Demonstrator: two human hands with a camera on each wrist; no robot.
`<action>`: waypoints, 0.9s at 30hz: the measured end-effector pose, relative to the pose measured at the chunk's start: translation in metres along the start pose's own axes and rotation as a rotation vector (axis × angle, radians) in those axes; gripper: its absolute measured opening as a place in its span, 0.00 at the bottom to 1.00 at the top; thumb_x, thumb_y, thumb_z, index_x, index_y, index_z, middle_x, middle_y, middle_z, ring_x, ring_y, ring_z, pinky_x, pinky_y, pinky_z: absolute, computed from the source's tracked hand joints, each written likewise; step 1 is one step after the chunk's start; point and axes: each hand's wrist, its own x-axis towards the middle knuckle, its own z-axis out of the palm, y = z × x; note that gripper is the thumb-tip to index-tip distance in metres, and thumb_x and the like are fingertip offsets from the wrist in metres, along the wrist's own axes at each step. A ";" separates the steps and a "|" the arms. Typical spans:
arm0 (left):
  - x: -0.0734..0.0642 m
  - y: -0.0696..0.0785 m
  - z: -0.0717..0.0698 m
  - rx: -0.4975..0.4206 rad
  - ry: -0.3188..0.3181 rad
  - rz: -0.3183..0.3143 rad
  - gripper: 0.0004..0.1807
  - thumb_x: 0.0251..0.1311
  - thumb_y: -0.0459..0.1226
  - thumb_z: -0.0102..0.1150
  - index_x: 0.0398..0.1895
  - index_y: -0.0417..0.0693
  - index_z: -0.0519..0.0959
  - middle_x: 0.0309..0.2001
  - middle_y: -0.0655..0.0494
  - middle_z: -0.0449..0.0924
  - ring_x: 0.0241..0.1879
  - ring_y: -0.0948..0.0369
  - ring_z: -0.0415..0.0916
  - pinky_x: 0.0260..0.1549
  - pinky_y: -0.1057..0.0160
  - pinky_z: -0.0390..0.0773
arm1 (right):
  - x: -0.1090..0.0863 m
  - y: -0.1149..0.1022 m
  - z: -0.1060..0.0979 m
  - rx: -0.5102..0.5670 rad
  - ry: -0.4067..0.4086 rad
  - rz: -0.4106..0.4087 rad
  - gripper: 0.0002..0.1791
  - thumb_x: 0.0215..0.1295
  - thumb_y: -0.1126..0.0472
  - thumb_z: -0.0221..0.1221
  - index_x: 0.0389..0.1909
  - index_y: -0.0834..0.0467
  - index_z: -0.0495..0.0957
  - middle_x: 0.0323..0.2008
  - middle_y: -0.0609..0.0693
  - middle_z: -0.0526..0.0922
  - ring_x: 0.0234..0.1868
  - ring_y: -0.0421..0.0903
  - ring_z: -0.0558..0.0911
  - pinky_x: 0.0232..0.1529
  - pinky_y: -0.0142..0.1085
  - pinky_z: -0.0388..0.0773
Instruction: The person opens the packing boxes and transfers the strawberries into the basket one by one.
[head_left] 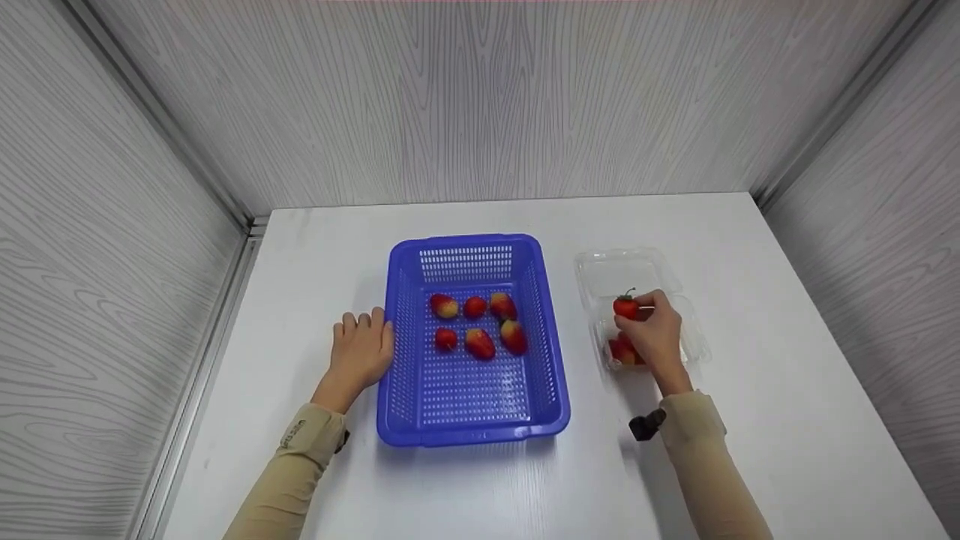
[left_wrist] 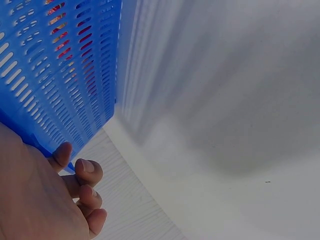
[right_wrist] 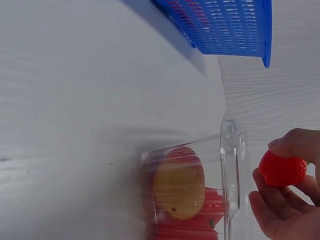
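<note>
Head view bright, faint sheen on tabletop (head_left: 480,487); wrist views dimmer, soft-edged shadows.

A red strawberry (head_left: 624,307) is being held stem-up above an open clear clamshell (head_left: 621,270), where more fruits (head_left: 619,352) are lying. Nearby, a blue perforated basket (head_left: 474,437) is holding six red or red-yellow fruits (head_left: 480,345).

Fruit (head_left: 480,343) lies in the basket (head_left: 472,435), left of the container (head_left: 622,274).

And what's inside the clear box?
Red fruit, one with a yellow patch, lies inside the clear box. The right hand covers part from above, so the full count is hidden.
</note>
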 end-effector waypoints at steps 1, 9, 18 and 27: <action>0.000 0.000 0.000 0.000 -0.003 -0.002 0.17 0.75 0.43 0.31 0.47 0.37 0.65 0.36 0.39 0.68 0.41 0.42 0.62 0.43 0.44 0.61 | 0.000 -0.002 0.000 0.005 -0.003 -0.002 0.19 0.56 0.67 0.67 0.46 0.63 0.71 0.44 0.62 0.81 0.44 0.54 0.81 0.37 0.31 0.78; -0.001 -0.001 0.002 -0.003 -0.005 -0.003 0.17 0.75 0.43 0.31 0.46 0.37 0.65 0.37 0.39 0.68 0.41 0.42 0.62 0.43 0.44 0.60 | -0.007 -0.022 0.001 0.026 -0.040 -0.038 0.19 0.56 0.66 0.68 0.45 0.62 0.73 0.45 0.62 0.82 0.43 0.56 0.83 0.42 0.43 0.81; 0.000 -0.002 0.003 -0.005 0.010 0.009 0.17 0.75 0.43 0.32 0.45 0.37 0.65 0.34 0.40 0.68 0.39 0.42 0.61 0.42 0.44 0.60 | -0.019 -0.064 0.010 0.078 -0.050 -0.197 0.19 0.51 0.68 0.72 0.43 0.63 0.76 0.41 0.61 0.84 0.39 0.54 0.83 0.37 0.28 0.79; 0.000 -0.003 0.004 -0.002 0.028 0.015 0.17 0.75 0.43 0.33 0.45 0.36 0.66 0.34 0.39 0.68 0.39 0.42 0.62 0.41 0.44 0.60 | -0.030 -0.105 0.026 0.180 -0.138 -0.275 0.19 0.49 0.71 0.73 0.41 0.65 0.77 0.39 0.60 0.84 0.37 0.54 0.83 0.37 0.30 0.80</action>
